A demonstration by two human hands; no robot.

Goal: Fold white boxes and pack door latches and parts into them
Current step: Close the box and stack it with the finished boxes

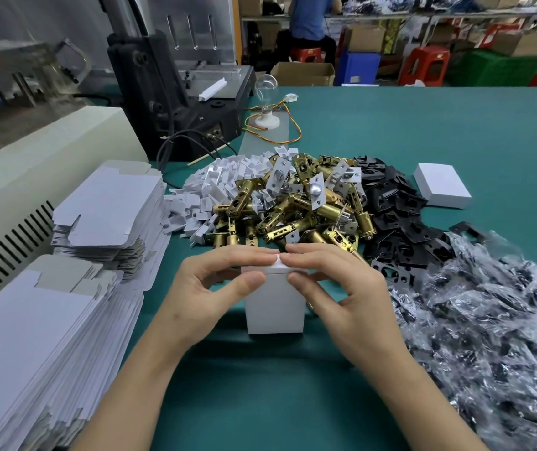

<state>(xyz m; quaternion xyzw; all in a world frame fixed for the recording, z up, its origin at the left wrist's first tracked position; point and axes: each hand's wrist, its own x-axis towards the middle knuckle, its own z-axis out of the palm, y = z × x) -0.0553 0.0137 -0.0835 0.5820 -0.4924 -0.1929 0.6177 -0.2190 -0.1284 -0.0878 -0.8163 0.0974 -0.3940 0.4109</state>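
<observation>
The upright white box stands on the green surface between the hands. The left hand and right hand each pinch its top, fingers laid over the lid flap and thumb on the front wall. To close it cleanly, brace with the thumbs and press the flap down evenly; the brass door latches lie just beyond the fingertips.

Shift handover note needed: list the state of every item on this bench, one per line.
Held box: upright, top flap folded over.
Left hand: pinches box top.
Right hand: pinches box top.
Second box: closed, lying flat.
Box blanks: unfolded, stacked.
Light bulb: unlit, upright.
Latches: loose pile.
Black plates: loose pile.
Bagged parts: heaped.
</observation>
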